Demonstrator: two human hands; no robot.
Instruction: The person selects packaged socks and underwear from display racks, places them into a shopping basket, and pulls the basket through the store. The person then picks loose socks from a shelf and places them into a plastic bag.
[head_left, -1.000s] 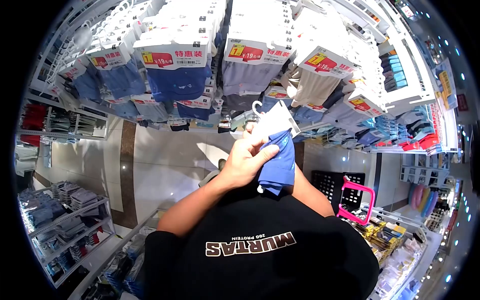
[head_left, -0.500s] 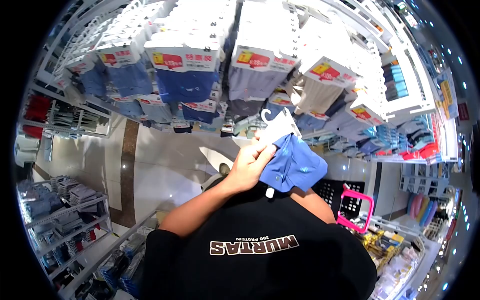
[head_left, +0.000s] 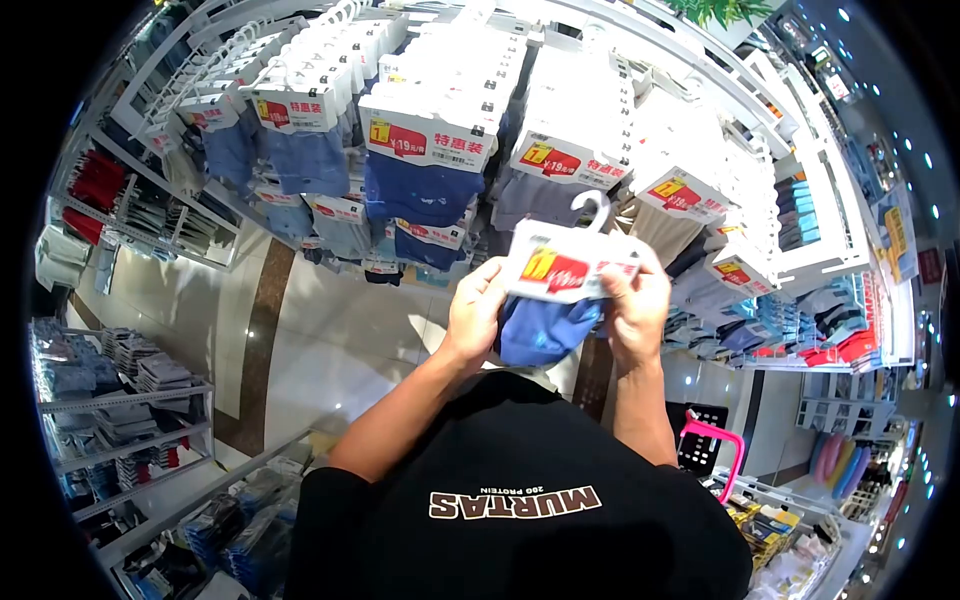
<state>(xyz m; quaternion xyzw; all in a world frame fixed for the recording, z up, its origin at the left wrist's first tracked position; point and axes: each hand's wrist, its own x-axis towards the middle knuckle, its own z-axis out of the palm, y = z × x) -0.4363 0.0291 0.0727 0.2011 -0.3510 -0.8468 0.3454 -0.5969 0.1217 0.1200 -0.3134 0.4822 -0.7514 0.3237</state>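
Left hand (head_left: 476, 308) and right hand (head_left: 636, 305) grip one red-labelled white card (head_left: 545, 262) bearing one blue cloth garment (head_left: 543, 335), mid-frame, partly hiding grey garments (head_left: 530, 199); one pink-handled black basket (head_left: 708, 424), lower right.

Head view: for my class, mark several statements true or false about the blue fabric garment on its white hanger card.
1. The blue fabric garment shows below its white hanger card. True.
2. The hook sits on the card's lower edge. False: the curved white hook tops the card.
3. The person's bare right hand holds the card's right side. True.
4. The short-sleeved cloth shirt is white. False: the shirt is black.
5. A pink curved handle shows at right. True.
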